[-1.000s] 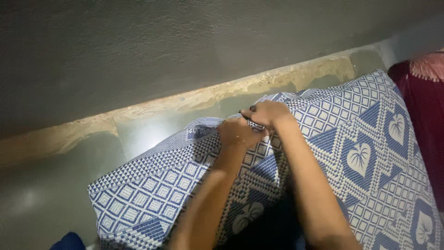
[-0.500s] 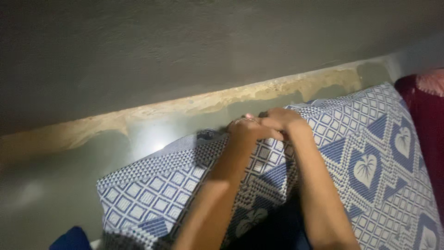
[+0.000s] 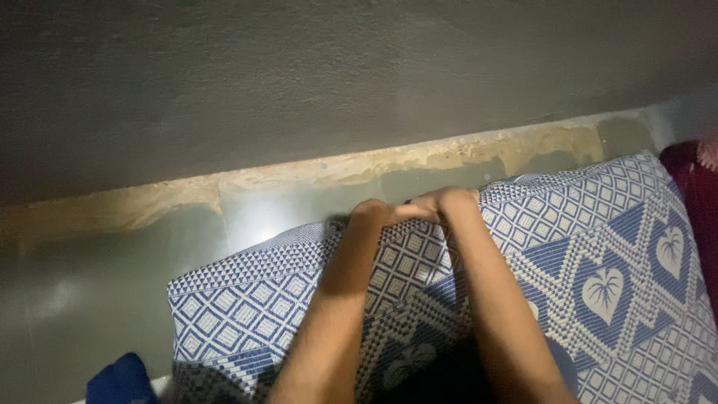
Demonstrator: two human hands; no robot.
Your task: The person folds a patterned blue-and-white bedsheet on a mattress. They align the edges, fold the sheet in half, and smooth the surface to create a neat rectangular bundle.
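A grey plastered wall [image 3: 299, 75] fills the upper half of the view, with a rough, chipped tan strip [image 3: 314, 176] running along its foot. Below the strip lies a smooth grey floor [image 3: 97, 292] that catches a bright patch of light near the middle.

A large blue-and-white woven cushion [image 3: 598, 247] lies across the lower right, its cover patterned with diamonds, triangles and leaf-shaped motifs. Its far edge sits close to the wall's foot, and its near part runs out of the bottom of the view. A dark red cloth [image 3: 692, 179] lies just beside the cushion at the right border. A small piece of deep blue fabric [image 3: 123, 378] shows at the bottom left, near the cushion's corner.

Both forearms reach up from the bottom across the cushion. The left hand [image 3: 372, 215] and the right hand [image 3: 447, 203] meet at the cushion's far edge, touching each other. The fingers of both hands are curled shut, pinching the cover's fabric along that edge, with the knuckles turned toward the camera.
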